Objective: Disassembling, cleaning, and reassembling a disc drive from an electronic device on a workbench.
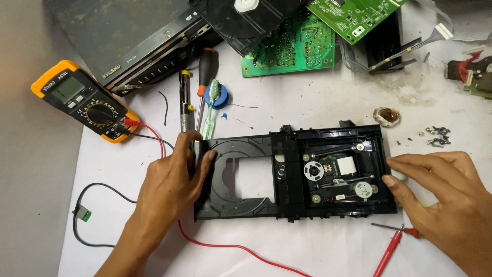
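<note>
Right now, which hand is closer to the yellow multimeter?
Left. The left hand grips the disc drive tray's left end, just right of and below the yellow multimeter; the right hand is at the drive's far right edge.

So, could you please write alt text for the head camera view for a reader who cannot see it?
A black disc drive mechanism with its tray slid out lies on a white table, the left hand gripping the tray end and the right hand touching the other end. A yellow multimeter, screwdrivers and green circuit boards lie behind.
</note>
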